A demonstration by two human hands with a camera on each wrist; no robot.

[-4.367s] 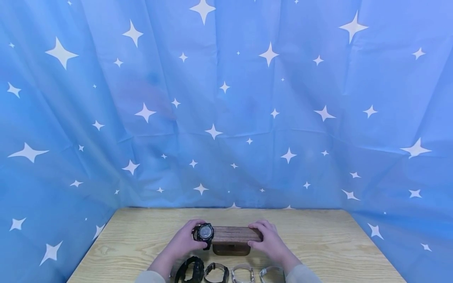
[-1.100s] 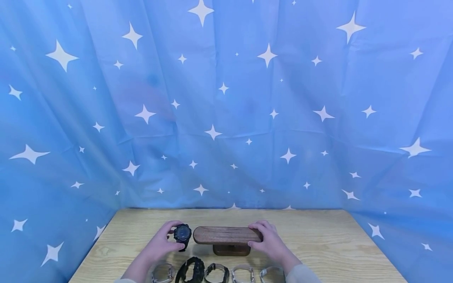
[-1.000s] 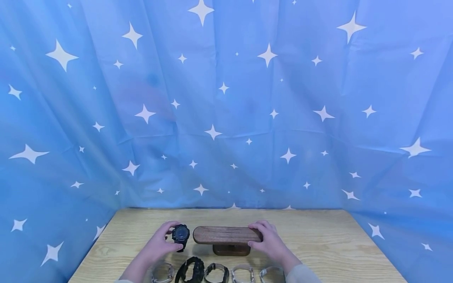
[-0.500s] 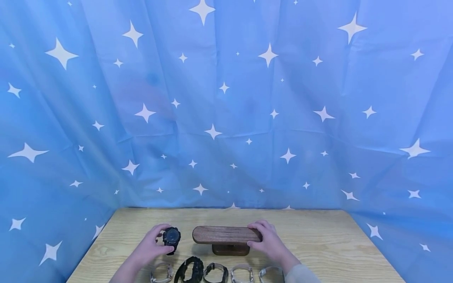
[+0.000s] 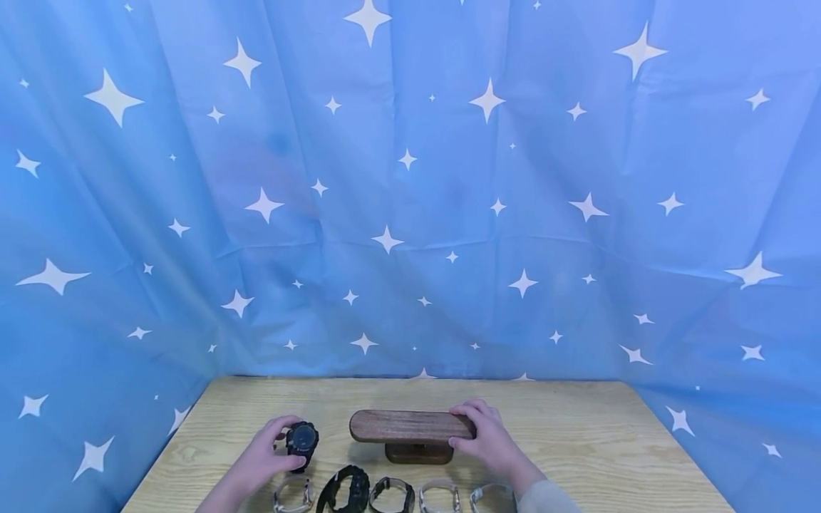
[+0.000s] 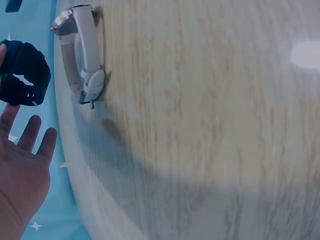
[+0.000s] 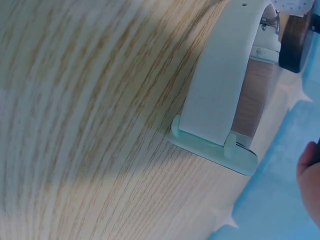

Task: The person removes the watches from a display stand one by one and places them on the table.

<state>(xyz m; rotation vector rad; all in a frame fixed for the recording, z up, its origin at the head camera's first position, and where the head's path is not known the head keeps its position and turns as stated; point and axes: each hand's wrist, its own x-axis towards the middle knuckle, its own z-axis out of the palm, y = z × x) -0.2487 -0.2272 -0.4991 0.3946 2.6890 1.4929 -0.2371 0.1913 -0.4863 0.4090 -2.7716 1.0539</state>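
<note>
My left hand holds a black wristwatch between fingers and thumb, left of a dark wooden watch stand. The watch's face points up towards the head camera. In the left wrist view the closed strap of this black watch shows at the fingertips, and several fingers of the left hand stretch out below it. At the stand's right end, my right hand grips the bar, thumb in front and fingers behind. The right wrist view catches only the edge of the right hand.
Along the near edge stand several watches: a pale-strapped one, a big black one, a dark-strapped one and light ones, including a white-strapped watch. A starry blue curtain hangs behind the wooden table.
The black watch came away from the stand's left end in my left hand, moving left and then slightly nearer the front row. My right hand kept its grip on the stand.
</note>
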